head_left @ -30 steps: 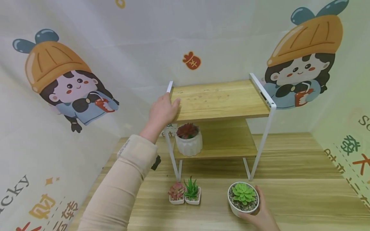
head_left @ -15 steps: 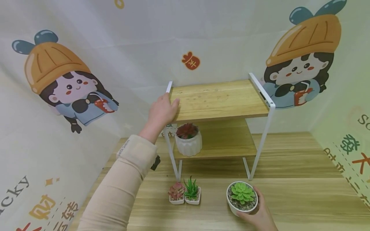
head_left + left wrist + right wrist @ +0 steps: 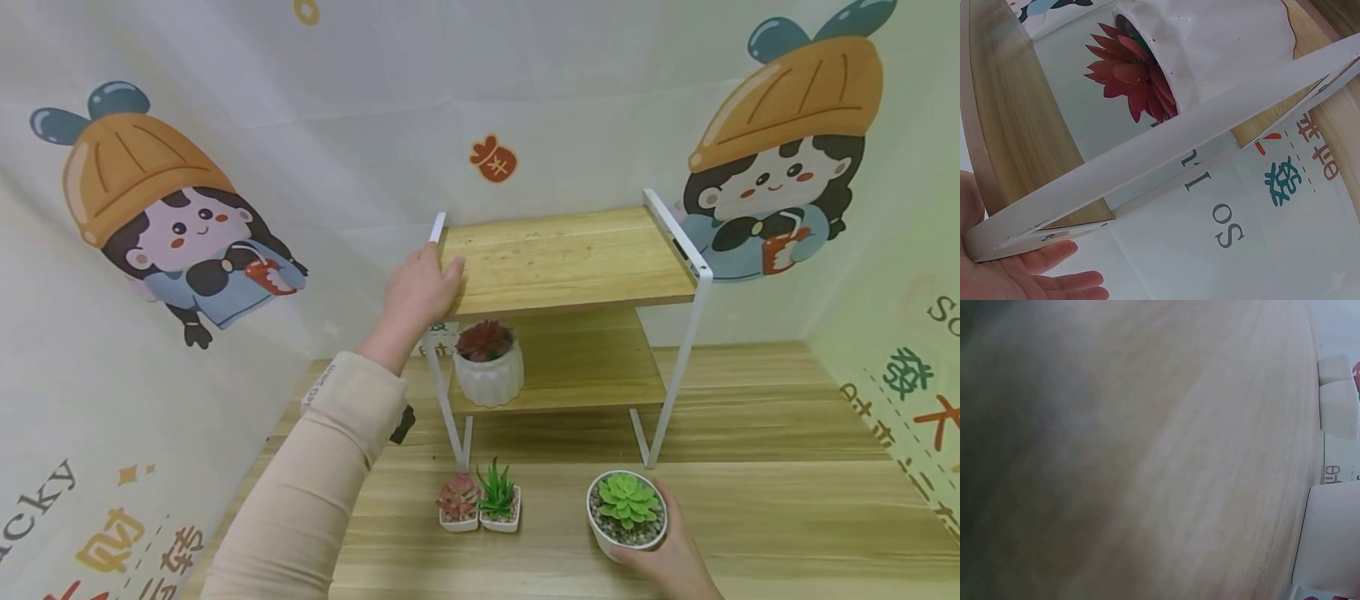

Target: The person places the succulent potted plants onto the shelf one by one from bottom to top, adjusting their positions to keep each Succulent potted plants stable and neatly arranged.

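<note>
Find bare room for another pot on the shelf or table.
Free: upper board, right of the left hand; lower board, right of the ribbed pot; table, between the spiky plant and the round pot in the right hand.
Crowded: the spiky plant's left side, where the pink plant stands close.

From your head you're looking forward and down over the two-tier shelf (image 3: 566,254); your left-wrist camera is facing its side closely, sharing the red succulent (image 3: 1125,72). Your right-wrist camera is skimming the tabletop (image 3: 1229,456).

Four potted plants (image 3: 488,371) (image 3: 459,500) (image 3: 498,500) (image 3: 628,504), one rack (image 3: 680,362), two wooden shelves (image 3: 570,258) (image 3: 592,358), two printed cartoon figures (image 3: 168,212) (image 3: 787,158)
</note>
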The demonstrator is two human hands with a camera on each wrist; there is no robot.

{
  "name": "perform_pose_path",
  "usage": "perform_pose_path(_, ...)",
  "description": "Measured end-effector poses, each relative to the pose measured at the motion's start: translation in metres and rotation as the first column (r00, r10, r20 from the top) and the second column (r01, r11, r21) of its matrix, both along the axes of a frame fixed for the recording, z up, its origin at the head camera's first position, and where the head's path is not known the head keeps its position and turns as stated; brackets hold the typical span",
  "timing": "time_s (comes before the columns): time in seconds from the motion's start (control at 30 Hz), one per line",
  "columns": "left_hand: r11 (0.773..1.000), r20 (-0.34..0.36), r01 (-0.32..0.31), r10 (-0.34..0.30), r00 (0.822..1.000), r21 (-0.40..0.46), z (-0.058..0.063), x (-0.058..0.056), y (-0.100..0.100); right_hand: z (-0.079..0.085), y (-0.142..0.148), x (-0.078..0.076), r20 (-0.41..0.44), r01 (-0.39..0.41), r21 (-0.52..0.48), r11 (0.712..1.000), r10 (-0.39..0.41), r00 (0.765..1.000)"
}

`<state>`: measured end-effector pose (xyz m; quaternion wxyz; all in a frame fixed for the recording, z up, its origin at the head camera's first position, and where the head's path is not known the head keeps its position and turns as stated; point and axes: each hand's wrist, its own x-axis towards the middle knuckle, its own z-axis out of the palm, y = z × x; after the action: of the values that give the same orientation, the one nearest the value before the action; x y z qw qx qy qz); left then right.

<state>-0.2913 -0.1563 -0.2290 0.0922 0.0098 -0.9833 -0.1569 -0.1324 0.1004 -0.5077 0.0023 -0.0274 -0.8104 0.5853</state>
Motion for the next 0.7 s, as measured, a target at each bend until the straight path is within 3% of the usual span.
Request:
perform_pose_path(0.5, 1.0, -0.011, -0.003, 0.003, 1.0, 0.006, 0.0, -0.0007, 0.0001, 0.0004, -0.0014, -0.002, -0.056, 0.017, 0.077, 0.997, -0.013, 0.998)
perform_pose_path(0.7, 1.0, -0.006, 0.003, -0.003, 1.0, -0.009, -0.0001, -0.0002, 0.0003, 0.0007, -0.0001, -0.0019, -0.044, 0.01, 0.054, 0.998, -0.008, 0.999)
